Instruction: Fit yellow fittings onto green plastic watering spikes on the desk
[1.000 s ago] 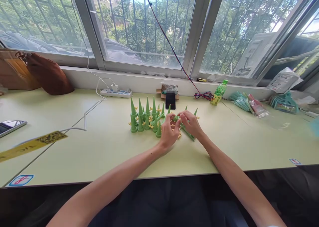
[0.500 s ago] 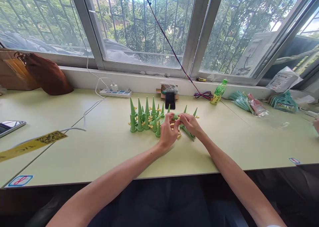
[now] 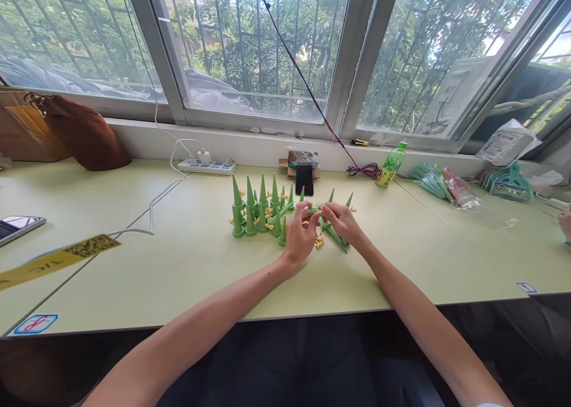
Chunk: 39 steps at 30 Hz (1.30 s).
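Note:
Several green cones (image 3: 238, 224) with small yellow pieces stand upright in rows on the pale green table, left of and behind my hands. My left hand (image 3: 302, 231) is closed, its thumb and fingers pinched near my right hand. Close against it, my right hand (image 3: 341, 221) is also closed in a pinch. Something small and green shows between the fingertips, too small and hidden to make out fully. Small yellow pieces (image 3: 320, 240) lie just below the fingertips. A green cone (image 3: 336, 240) lies on its side under my right hand.
Behind the cones a black phone (image 3: 304, 179) leans on a small cardboard box. A green bottle (image 3: 391, 165), a cable coil (image 3: 364, 171) and bagged items (image 3: 459, 190) are at the back right. A power strip (image 3: 207, 166) and brown bag (image 3: 87, 134) are left. A person's hand shows at the right edge.
My left hand has shifted very slightly left, and more of the yellow pieces below the fingertips shows. Both hands remain pinched together.

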Available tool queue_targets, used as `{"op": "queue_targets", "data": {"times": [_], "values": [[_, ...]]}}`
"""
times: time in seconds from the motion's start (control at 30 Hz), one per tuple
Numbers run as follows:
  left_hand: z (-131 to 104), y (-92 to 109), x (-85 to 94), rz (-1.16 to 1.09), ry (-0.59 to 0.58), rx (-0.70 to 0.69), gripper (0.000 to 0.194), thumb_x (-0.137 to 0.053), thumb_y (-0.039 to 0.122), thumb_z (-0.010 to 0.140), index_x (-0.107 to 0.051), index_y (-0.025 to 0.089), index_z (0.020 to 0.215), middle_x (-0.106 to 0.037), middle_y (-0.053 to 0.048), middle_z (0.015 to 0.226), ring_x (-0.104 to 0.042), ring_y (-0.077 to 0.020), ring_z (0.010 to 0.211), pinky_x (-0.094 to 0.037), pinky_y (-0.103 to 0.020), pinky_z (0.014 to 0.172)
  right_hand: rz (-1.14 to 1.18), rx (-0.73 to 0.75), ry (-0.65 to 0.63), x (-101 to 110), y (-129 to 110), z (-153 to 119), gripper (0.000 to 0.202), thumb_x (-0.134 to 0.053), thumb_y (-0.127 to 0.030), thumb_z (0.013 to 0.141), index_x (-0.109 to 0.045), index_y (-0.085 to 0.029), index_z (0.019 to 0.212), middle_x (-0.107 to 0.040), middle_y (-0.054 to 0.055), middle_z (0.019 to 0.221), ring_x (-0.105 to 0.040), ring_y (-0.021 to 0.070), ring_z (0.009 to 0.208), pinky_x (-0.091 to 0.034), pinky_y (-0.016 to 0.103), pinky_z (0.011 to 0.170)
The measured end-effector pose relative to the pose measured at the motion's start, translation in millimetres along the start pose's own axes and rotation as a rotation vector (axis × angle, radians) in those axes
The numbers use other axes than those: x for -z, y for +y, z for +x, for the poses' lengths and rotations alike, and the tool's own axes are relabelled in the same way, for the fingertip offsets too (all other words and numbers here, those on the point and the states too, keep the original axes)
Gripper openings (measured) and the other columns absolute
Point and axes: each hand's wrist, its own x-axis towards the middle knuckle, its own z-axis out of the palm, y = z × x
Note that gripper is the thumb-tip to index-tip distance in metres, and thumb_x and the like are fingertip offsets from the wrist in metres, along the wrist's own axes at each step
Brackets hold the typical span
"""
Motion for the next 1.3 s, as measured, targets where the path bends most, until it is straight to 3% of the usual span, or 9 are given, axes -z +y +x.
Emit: {"op": "queue_targets", "data": {"times": [0.4,0.8,1.3], "values": [[0.9,0.7,0.4,-0.023,0.008,0.033,0.032,-0.061,0.049,0.092,-0.053,0.022,0.108,-0.068,-0.001,0.077,-0.068,-0.0148,0.062,-0.052,-0.023,0.052,-0.006,0.025,0.015,1.7,-2.8,-0.9,0.049,-0.042,-0.056,0.098,-0.066,-0.017,0.081,-0.063,0.002,0.072,-0.054,0.0150,0.066,-0.041,0.026,0.064],[-0.2,-2.2,-0.6,-0.007,0.010,0.020,0.033,-0.058,0.045,0.094,-0.058,0.021,0.117,-0.068,-0.004,0.088,-0.067,-0.0133,0.066,-0.053,-0.022,0.053,0.001,0.007,0.013,1.2,-2.0,-1.3,0.040,-0.052,-0.051,0.095,-0.071,-0.017,0.101,-0.071,0.006,0.087,-0.063,0.0172,0.073,-0.047,0.027,0.064],[-0.5,-1.9,-0.4,-0.017,-0.002,0.030,0.026,-0.057,0.040,0.095,-0.060,0.021,0.112,-0.070,-0.003,0.084,-0.064,-0.0121,0.061,-0.050,-0.022,0.052,-0.070,-0.014,0.026,2.0,-4.9,-2.3,0.037,-0.056,-0.051,0.093,-0.072,-0.017,0.095,-0.071,0.005,0.082,-0.058,0.0155,0.067,-0.044,0.026,0.063]]}}
